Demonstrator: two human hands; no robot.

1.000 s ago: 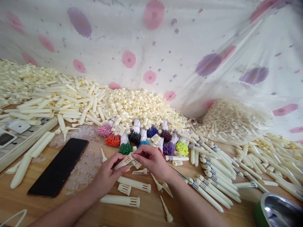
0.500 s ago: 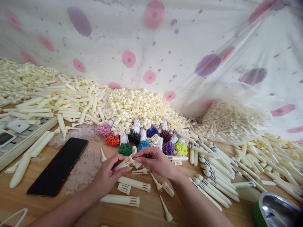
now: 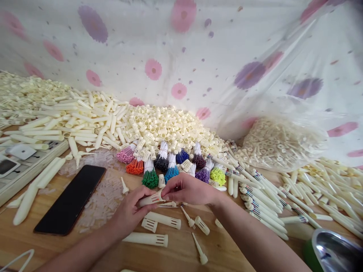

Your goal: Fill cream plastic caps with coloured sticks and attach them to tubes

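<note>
My left hand [image 3: 131,213] is closed round a cream slotted pen barrel [image 3: 152,199], its open end pointing right. A little orange-red shows in the barrel's slots. My right hand [image 3: 185,189] pinches at that open end; whatever its fingertips hold is hidden. Below the hands lie two more slotted barrels [image 3: 165,220], loose slotted sleeves [image 3: 202,225] and pointed cream tips [image 3: 199,248]. Just beyond the hands stand rubber-banded bundles of thin white refills with coloured ends, among them green [image 3: 149,178], blue [image 3: 171,170] and yellow [image 3: 217,176].
Cream sleeves [image 3: 170,124] are heaped behind the bundles. A black phone [image 3: 70,200] and a power strip [image 3: 31,166] lie left, near small clear pieces [image 3: 100,200]. Filled pens [image 3: 266,215], a bag of tips [image 3: 283,145] and a tape roll [image 3: 317,247] are right.
My right hand has shifted slightly and its forearm has swung right, now covering some of the filled pens. The left hand keeps its grip on the barrel.
</note>
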